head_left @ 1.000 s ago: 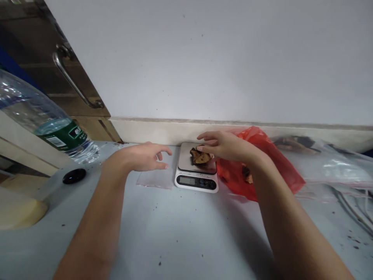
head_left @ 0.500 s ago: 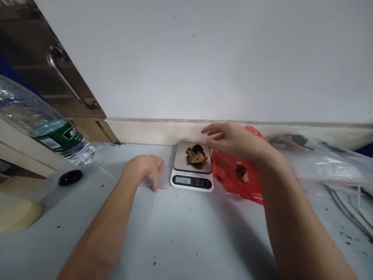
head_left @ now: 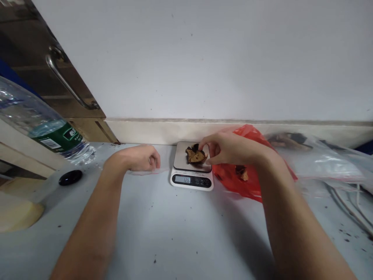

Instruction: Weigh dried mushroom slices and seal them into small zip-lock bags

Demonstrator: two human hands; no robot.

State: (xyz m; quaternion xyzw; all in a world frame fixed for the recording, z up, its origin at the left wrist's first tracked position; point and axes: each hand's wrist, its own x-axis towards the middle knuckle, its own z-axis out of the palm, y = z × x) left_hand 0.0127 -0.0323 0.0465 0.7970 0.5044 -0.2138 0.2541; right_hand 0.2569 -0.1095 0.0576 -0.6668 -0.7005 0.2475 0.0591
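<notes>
A kitchen scale (head_left: pixel 191 182) with several dried brown slices (head_left: pixel 196 154), dark at the edges, on its metal plate stands in the middle. Its display appears to read 126; a decimal point is hard to make out. Over the plate's right side is my right hand (head_left: pixel 225 148), thumb and forefinger apart at the edge of the slices; whether they touch is unclear. To the left of the scale, my left hand (head_left: pixel 142 157) has curled fingers on a clear plastic bag (head_left: pixel 144 172) lying flat. Under my right forearm spreads a red plastic bag (head_left: pixel 247 186) with a dried piece (head_left: pixel 241 172) on it.
Clear bags (head_left: pixel 320 163) with dark dried pieces lie at the right, beside white cables (head_left: pixel 346 208). At left are a water bottle (head_left: pixel 58 134), a black oval object (head_left: pixel 70 177) and a pale yellowish object (head_left: pixel 23 216). A white wall (head_left: pixel 192 70) rises behind the scale.
My right hand has lowered from above the scale's back right corner to the slices. My left hand has shifted left and back, its fingers curling in. The display's last digit changed from 7 to 6.
</notes>
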